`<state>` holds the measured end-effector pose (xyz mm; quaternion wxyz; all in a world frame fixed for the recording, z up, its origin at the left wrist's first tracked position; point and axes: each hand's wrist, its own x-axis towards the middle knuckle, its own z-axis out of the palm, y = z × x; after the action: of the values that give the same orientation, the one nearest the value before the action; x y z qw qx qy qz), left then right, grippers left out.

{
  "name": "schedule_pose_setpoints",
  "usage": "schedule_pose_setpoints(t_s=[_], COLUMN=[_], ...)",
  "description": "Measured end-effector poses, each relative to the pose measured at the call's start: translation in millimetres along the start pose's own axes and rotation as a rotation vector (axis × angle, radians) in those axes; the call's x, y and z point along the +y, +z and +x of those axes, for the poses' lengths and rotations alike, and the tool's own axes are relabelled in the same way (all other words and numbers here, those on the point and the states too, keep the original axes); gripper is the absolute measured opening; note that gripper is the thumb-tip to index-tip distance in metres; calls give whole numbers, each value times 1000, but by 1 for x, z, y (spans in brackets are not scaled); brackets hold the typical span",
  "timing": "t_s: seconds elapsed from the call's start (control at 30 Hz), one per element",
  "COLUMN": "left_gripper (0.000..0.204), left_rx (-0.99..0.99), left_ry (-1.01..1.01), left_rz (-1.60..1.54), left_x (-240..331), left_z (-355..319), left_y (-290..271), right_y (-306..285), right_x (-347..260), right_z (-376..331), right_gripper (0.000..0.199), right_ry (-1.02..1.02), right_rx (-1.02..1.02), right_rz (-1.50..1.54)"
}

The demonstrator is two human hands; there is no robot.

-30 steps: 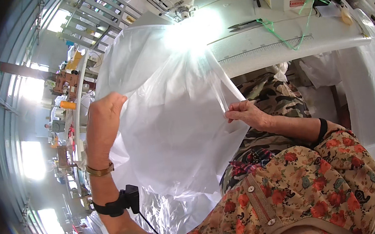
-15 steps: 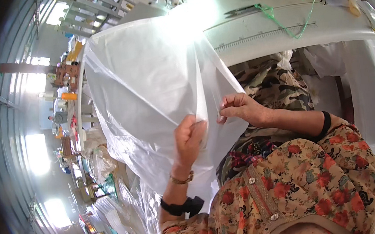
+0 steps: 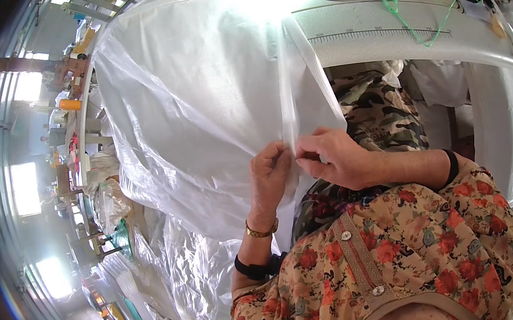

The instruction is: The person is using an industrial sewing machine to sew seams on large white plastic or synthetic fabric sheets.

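Both our hands meet at frame centre: left hand [image 3: 271,174] and right hand [image 3: 332,157] are each pinched tight on the edge of the white sheet [image 3: 199,103]. Sheet spreads from centre to upper left, over the desk [image 3: 382,41] w/ green cord [image 3: 418,21] at top right.

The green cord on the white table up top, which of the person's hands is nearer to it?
Right. The right hand pinches the white woven sheet below the green cord; the left hand grips the same edge, farther left.
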<state>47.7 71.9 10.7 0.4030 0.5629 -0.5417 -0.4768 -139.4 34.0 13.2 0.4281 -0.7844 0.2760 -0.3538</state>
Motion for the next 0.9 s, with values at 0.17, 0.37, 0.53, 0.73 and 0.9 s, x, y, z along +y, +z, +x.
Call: schedule_pose_setpoints(t_s=[0.17, 0.37, 0.53, 0.73, 0.9], left_gripper=[14, 20, 23, 16, 15], left_rx=[28, 19, 83, 77, 91], left_ry=[-35, -92, 6, -35, -16], left_rz=[-179, -194, 36, -114, -180], left_x=[6, 4, 7, 16, 14], left_z=[2, 16, 15, 16, 19], left_y=[5, 7, -2, 3, 10], right_y=[7, 10, -20, -21, -16], right_x=[-3, -1, 12, 70, 80], right_z=[3, 2, -2, -26, -27], right_gripper=[13, 18, 28, 43, 38], right_ry=[3, -135, -160, 180, 182], right_rx=[-80, -141, 208, 264, 274], right_rz=[-90, -189, -470, -600, -636])
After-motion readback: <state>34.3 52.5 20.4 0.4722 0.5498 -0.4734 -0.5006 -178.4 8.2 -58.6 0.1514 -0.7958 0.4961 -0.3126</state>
